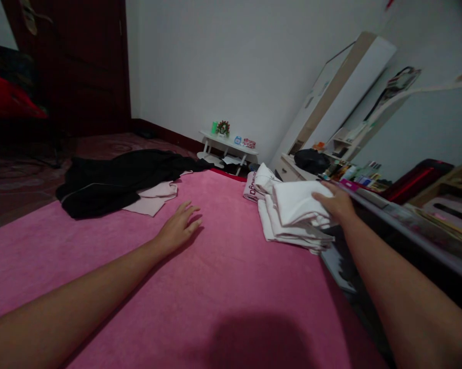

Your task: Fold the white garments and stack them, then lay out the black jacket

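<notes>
My right hand (334,202) is at the outer edge of a folded white garment (298,200), on top of a stack of folded white clothes (273,225). Its thumb lies over the cloth and the other fingers are mostly hidden behind it. My left hand (179,225) rests palm down on the pink bed cover (215,287), fingers spread, holding nothing. Beyond it lie a pale pink cloth (154,197) and a heap of black clothing (111,179). A rolled white cloth with dark lettering (250,188) touches the far side of the stack.
A small white table (231,143) with a plant and little boxes stands by the wall. Along the right runs a cluttered dressing table (403,215) with a mirror (426,128), close to my right arm. A dark door (88,66) is at the far left.
</notes>
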The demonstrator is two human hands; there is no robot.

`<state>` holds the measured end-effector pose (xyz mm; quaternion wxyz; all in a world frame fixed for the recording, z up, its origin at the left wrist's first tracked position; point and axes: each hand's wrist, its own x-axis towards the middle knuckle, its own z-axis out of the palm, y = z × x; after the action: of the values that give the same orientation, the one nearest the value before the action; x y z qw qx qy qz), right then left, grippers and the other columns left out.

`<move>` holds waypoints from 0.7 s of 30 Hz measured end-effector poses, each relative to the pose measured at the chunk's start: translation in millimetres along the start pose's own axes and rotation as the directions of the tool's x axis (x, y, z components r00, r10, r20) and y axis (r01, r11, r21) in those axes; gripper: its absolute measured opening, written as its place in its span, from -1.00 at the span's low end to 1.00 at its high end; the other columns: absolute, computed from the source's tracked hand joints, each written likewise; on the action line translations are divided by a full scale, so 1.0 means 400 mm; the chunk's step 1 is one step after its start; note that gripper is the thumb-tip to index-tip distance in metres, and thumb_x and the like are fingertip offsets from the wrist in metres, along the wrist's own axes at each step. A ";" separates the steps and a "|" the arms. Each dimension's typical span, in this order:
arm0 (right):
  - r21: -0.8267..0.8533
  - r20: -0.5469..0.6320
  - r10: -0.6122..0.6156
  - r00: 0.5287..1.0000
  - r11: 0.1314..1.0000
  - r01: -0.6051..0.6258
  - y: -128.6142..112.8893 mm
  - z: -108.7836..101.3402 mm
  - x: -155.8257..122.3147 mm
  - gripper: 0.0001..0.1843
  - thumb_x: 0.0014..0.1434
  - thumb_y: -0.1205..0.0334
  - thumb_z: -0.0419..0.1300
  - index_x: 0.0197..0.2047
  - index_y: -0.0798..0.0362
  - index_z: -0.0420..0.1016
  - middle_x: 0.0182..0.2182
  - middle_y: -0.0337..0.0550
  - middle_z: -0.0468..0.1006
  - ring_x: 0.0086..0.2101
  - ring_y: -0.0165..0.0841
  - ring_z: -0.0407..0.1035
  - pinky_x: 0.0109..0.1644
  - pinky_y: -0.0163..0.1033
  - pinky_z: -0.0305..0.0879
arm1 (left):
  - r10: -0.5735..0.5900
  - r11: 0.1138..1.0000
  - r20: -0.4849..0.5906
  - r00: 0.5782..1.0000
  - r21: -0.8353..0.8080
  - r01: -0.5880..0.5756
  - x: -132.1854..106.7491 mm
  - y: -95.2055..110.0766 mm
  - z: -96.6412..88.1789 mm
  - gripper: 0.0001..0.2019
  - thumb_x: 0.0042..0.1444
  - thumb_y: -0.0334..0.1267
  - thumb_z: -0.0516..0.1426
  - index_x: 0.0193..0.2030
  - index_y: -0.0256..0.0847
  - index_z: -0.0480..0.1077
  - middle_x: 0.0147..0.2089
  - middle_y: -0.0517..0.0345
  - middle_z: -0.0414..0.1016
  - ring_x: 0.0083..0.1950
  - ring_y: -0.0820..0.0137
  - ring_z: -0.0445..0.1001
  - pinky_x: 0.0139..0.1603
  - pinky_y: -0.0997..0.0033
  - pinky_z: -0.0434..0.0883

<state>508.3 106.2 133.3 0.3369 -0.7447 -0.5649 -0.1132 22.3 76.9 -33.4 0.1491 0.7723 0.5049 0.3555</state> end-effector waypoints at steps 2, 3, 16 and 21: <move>-0.110 0.123 0.026 0.992 0.994 -0.012 0.059 0.015 -0.013 -0.19 -0.01 -0.02 0.30 0.27 0.11 0.25 0.16 0.12 0.36 0.10 -0.13 0.30 0.14 -0.07 0.22 | -0.003 1.000 0.011 1.000 0.019 0.003 0.001 -0.003 0.003 -0.55 0.22 -0.05 -0.01 0.16 -0.25 0.31 0.30 -0.11 0.16 0.37 0.14 0.07 0.30 0.12 0.17; -0.127 0.160 0.035 0.987 0.992 -0.015 0.073 0.023 -0.023 -0.17 0.01 -0.02 0.29 0.29 0.12 0.21 0.20 0.12 0.31 0.15 -0.12 0.25 0.18 -0.05 0.18 | -0.004 1.000 0.016 1.000 0.028 0.004 0.001 -0.004 0.004 -0.54 0.22 -0.04 -0.01 0.16 -0.25 0.31 0.31 -0.12 0.15 0.37 0.13 0.09 0.29 0.11 0.18; -0.358 0.284 0.225 0.932 0.927 -0.115 -0.158 0.173 -0.112 -0.20 0.11 -0.31 0.03 0.04 0.28 0.46 -0.02 0.33 0.49 0.02 0.02 0.38 0.02 -0.04 0.28 | 0.097 0.984 0.060 0.993 0.142 -0.105 -0.009 0.002 0.007 -0.56 0.18 -0.05 0.04 0.12 -0.24 0.35 0.27 -0.13 0.22 0.28 0.13 0.22 0.25 0.14 0.23; -0.423 0.159 0.293 0.943 0.883 -0.204 -0.176 0.147 -0.137 -0.54 0.21 0.02 0.02 -0.06 0.18 0.53 -0.08 0.23 0.53 -0.02 -0.02 0.41 -0.05 -0.08 0.31 | 0.156 0.967 0.090 0.984 0.191 -0.171 -0.009 0.000 0.009 -0.61 0.17 -0.10 0.05 0.07 -0.23 0.41 0.23 -0.15 0.26 0.23 0.11 0.27 0.20 0.14 0.28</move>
<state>412.8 110.8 85.4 0.1251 -0.8721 -0.4625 -0.0997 24.1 74.0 -37.3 0.0602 0.8350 0.4664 0.2857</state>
